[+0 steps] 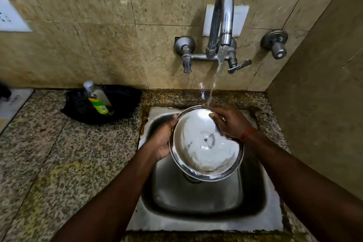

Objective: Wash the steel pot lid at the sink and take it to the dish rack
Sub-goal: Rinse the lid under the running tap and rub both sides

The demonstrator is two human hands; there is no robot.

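The round steel pot lid [204, 149] is held over the steel sink [196, 202], its hollow underside facing up at me. My left hand [163, 137] grips its left rim from below. My right hand [228, 120] lies flat across the lid's upper right rim, fingers spread on the inner surface. Water runs from the curved tap [222, 21] in a thin stream and lands at the lid's far edge by my right fingertips. No dish rack is in view.
A green dish-soap bottle [98, 100] lies in a black bowl [121, 100] on the granite counter [59, 153] left of the sink. Tap handles [238, 67] and a wall valve [276, 45] stick out of the tiled wall. A side wall stands close on the right.
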